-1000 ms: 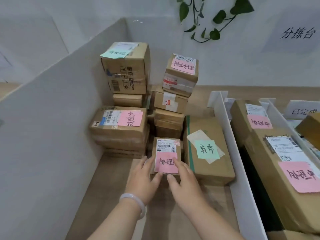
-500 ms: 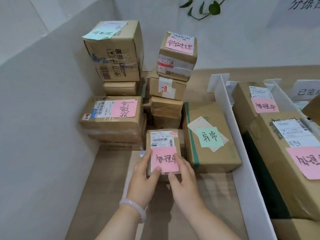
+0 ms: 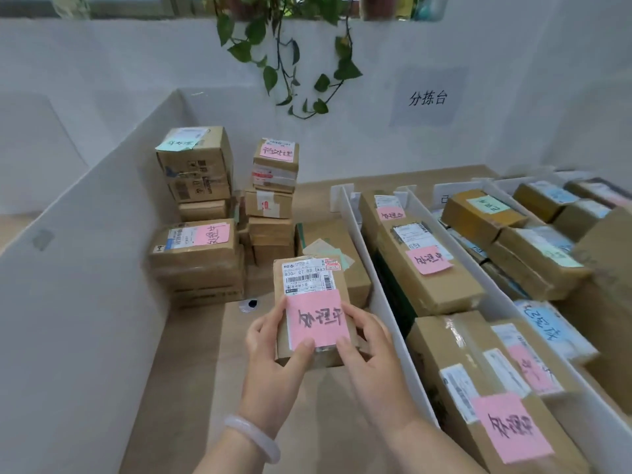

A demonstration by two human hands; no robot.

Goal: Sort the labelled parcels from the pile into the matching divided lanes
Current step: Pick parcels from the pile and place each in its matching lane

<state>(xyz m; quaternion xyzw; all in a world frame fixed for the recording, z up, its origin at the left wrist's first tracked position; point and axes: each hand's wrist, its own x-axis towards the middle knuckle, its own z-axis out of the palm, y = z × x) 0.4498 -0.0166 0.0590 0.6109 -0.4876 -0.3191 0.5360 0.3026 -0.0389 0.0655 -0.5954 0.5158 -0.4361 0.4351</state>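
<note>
On the pale wooden table (image 3: 191,371), stacked brown cardboard parcels (image 3: 198,258) fill the left bay. The left hand (image 3: 273,357) and right hand (image 3: 369,350) both grip a small pink-noted cardboard parcel (image 3: 313,302) just left of the white divider (image 3: 384,309). The lane beyond holds pink-noted boxes (image 3: 424,268); farther lanes are blurred.

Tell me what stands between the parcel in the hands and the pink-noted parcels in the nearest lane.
A white divider wall separates the held parcel from those pink-noted parcels; the head view shows it.
</note>
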